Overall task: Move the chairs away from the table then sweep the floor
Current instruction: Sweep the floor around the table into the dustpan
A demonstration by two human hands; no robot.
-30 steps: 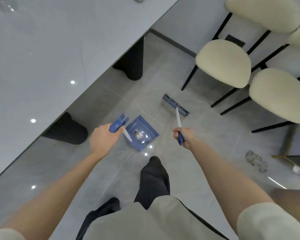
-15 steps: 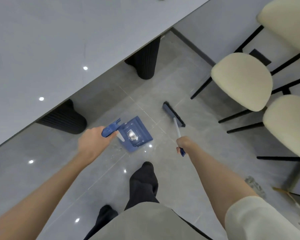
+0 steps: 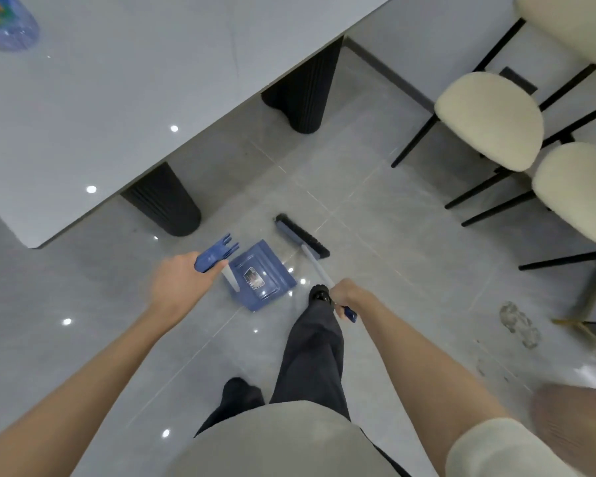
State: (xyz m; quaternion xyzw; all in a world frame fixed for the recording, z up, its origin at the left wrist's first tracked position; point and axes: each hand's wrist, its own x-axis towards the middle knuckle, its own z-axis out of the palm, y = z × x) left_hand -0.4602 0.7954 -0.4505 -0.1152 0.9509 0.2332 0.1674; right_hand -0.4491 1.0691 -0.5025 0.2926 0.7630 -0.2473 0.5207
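My left hand (image 3: 178, 285) grips the blue handle of a long-handled dustpan; the blue dustpan (image 3: 262, 275) sits on the grey floor just ahead of my feet. My right hand (image 3: 344, 294) grips the pale shaft of a broom (image 3: 301, 237), whose blue head with dark bristles rests on the floor right of the pan. Three cream-cushioned chairs with black legs stand apart from the table at the right: one in the middle (image 3: 489, 118), one nearer (image 3: 578, 191), one at the top corner (image 3: 572, 25).
The grey table (image 3: 124, 91) fills the upper left on dark ribbed legs (image 3: 300, 94), with a blue-tinted plastic bottle (image 3: 9, 25) on it. A clump of dust (image 3: 518, 323) lies on the floor at the right. My dark-trousered leg (image 3: 315, 352) steps forward between the tools.
The broom head has slid left toward the dustpan. My right leg has stepped forward, and my view has shifted so the chairs sit farther right.
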